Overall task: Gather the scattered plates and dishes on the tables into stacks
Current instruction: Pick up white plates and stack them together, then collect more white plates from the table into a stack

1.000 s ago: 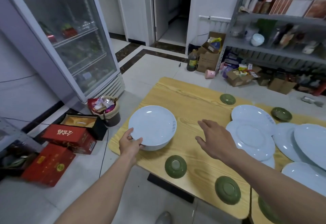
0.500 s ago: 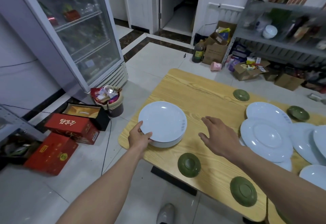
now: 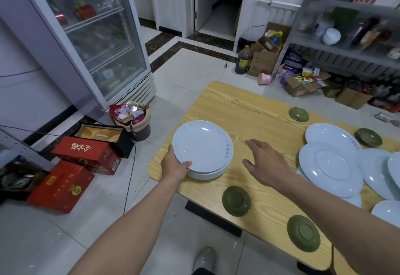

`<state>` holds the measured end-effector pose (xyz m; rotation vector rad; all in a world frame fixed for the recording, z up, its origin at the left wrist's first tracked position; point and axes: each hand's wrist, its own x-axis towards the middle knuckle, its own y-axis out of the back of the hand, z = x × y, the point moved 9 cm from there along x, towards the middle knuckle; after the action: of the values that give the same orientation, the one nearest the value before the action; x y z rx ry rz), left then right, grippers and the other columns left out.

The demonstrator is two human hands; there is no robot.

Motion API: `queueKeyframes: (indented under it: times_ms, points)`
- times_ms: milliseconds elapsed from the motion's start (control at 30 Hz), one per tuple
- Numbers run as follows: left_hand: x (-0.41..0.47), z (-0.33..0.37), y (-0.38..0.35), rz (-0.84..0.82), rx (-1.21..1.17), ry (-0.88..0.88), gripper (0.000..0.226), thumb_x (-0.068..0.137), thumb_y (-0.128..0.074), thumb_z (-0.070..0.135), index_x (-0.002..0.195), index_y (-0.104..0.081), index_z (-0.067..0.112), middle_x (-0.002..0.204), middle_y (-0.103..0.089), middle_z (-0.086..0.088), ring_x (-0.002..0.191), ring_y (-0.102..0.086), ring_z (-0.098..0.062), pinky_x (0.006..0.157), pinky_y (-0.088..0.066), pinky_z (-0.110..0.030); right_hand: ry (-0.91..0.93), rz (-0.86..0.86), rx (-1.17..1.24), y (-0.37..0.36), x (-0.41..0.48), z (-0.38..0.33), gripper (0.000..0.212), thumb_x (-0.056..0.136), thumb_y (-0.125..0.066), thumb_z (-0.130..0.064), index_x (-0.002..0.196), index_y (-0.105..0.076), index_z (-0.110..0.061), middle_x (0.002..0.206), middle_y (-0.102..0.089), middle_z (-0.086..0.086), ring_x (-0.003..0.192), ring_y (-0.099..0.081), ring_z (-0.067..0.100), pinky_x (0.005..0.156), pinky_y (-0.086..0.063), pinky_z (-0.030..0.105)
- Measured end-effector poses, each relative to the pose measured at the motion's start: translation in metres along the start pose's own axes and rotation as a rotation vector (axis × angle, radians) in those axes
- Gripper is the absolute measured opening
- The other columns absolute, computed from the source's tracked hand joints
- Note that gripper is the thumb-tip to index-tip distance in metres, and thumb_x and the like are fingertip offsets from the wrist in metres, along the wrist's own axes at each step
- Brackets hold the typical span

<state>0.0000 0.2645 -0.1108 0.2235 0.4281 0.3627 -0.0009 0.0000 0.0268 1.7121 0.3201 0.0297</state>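
Observation:
A small stack of white plates (image 3: 203,147) sits near the left corner of the wooden table (image 3: 242,110). My left hand (image 3: 175,166) grips the stack's near left rim, thumb on top. My right hand (image 3: 264,162) hovers open over the bare wood just right of the stack, fingers spread, touching nothing. Several more white plates (image 3: 329,166) lie overlapping at the right. Small green dishes are scattered: two upside down near the front edge (image 3: 236,201) (image 3: 303,233), one at the far side (image 3: 298,114), one green bowl (image 3: 368,137) at the far right.
A glass-door fridge (image 3: 93,36) stands at the left, with a full bin (image 3: 134,119) and red boxes (image 3: 84,155) on the floor beside it. Metal shelves (image 3: 346,41) and cardboard boxes line the back right. My shoe (image 3: 204,257) shows below the table edge.
The view has shifted closer and leftward. My left hand has kept its grip on the white plates, which now lie lower on the stack. My right hand stays hovering beside them.

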Motion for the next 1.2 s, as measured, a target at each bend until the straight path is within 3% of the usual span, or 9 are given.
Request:
queueKeyframes:
  times_ms: [200, 400, 600, 667, 733, 800, 900, 1000, 1200]
  points:
    - [0.014, -0.013, 0.001, 0.053, 0.155, 0.007, 0.057, 0.057, -0.081, 0.016, 0.109, -0.063, 0.031, 0.112, -0.059, -0.003, 0.103, -0.061, -0.029, 0.075, -0.061, -0.045, 0.000, 0.011, 0.004, 0.001, 0.003, -0.001, 0.058, 0.099, -0.052, -0.035, 0.149, -0.034, -0.014, 0.149, -0.042, 0.003, 0.136, -0.039, 0.023, 0.096, -0.046, 0.036]
    - [0.010, -0.008, 0.002, 0.060, 0.150, -0.011, 0.049, 0.066, -0.082, -0.001, 0.106, -0.069, 0.024, 0.109, -0.060, -0.011, 0.093, -0.066, -0.034, 0.052, -0.061, -0.036, -0.027, -0.024, 0.012, -0.007, 0.005, 0.000, 0.057, 0.099, -0.052, -0.033, 0.149, -0.033, -0.013, 0.151, -0.040, 0.004, 0.138, -0.037, 0.024, 0.099, -0.045, 0.037]
    - [0.007, -0.003, 0.002, 0.047, 0.160, -0.029, 0.052, 0.072, -0.080, -0.004, 0.114, -0.068, 0.023, 0.111, -0.058, -0.012, 0.092, -0.066, -0.037, 0.050, -0.060, -0.031, -0.048, -0.055, 0.004, -0.016, 0.011, 0.000, 0.058, 0.099, -0.051, -0.033, 0.150, -0.030, -0.015, 0.153, -0.035, 0.003, 0.139, -0.035, 0.023, 0.096, -0.045, 0.038]
    - [0.007, -0.001, 0.002, 0.051, 0.183, -0.030, 0.051, 0.071, -0.081, 0.000, 0.114, -0.068, 0.024, 0.110, -0.058, -0.012, 0.096, -0.065, -0.037, 0.056, -0.062, -0.036, -0.044, -0.063, -0.014, -0.018, 0.014, -0.001, 0.059, 0.099, -0.050, -0.034, 0.151, -0.030, -0.016, 0.154, -0.035, 0.003, 0.139, -0.035, 0.023, 0.096, -0.045, 0.037]
    - [0.001, 0.006, 0.003, 0.055, 0.263, -0.061, 0.045, 0.076, -0.080, 0.005, 0.117, -0.066, 0.014, 0.114, -0.055, -0.011, 0.105, -0.061, -0.034, 0.076, -0.061, -0.036, -0.031, -0.070, -0.044, -0.020, 0.016, -0.004, 0.060, 0.099, -0.050, -0.036, 0.151, -0.029, -0.016, 0.156, -0.033, 0.004, 0.140, -0.035, 0.024, 0.098, -0.044, 0.038]
    - [-0.008, 0.019, 0.001, 0.060, 0.437, -0.129, 0.046, 0.088, -0.072, 0.012, 0.130, -0.058, 0.004, 0.126, -0.048, -0.010, 0.114, -0.054, -0.027, 0.094, -0.050, -0.030, -0.010, -0.068, -0.089, -0.018, 0.017, -0.007, 0.061, 0.099, -0.050, -0.038, 0.152, -0.028, -0.016, 0.157, -0.033, 0.005, 0.142, -0.033, 0.025, 0.104, -0.040, 0.038]
    - [-0.029, 0.056, -0.012, 0.023, 0.660, -0.347, 0.050, 0.100, -0.055, 0.027, 0.146, -0.044, 0.012, 0.142, -0.044, -0.003, 0.129, -0.042, -0.020, 0.098, -0.040, -0.029, 0.014, -0.060, -0.166, -0.013, 0.017, -0.007, 0.063, 0.100, -0.047, -0.041, 0.154, -0.025, -0.015, 0.158, -0.030, 0.008, 0.145, -0.028, 0.027, 0.114, -0.027, 0.039]
    - [-0.045, 0.085, -0.041, -0.075, 0.951, -0.552, 0.052, 0.103, -0.041, 0.040, 0.151, -0.037, 0.019, 0.155, -0.037, 0.000, 0.143, -0.027, -0.020, 0.113, -0.027, -0.034, 0.001, -0.071, -0.221, -0.008, 0.014, 0.005, 0.067, 0.100, -0.043, -0.046, 0.156, -0.019, -0.018, 0.162, -0.022, 0.010, 0.150, -0.016, 0.028, 0.120, -0.016, 0.042]
    - [-0.091, 0.128, -0.110, -0.224, 1.191, -0.760, 0.058, 0.104, -0.030, 0.048, 0.156, -0.022, 0.023, 0.165, -0.014, 0.000, 0.152, -0.006, -0.025, 0.122, -0.008, -0.042, -0.075, -0.049, -0.292, 0.019, -0.015, 0.046, 0.071, 0.100, -0.037, -0.052, 0.157, -0.011, -0.018, 0.163, -0.015, 0.009, 0.151, -0.010, 0.029, 0.120, -0.013, 0.048]
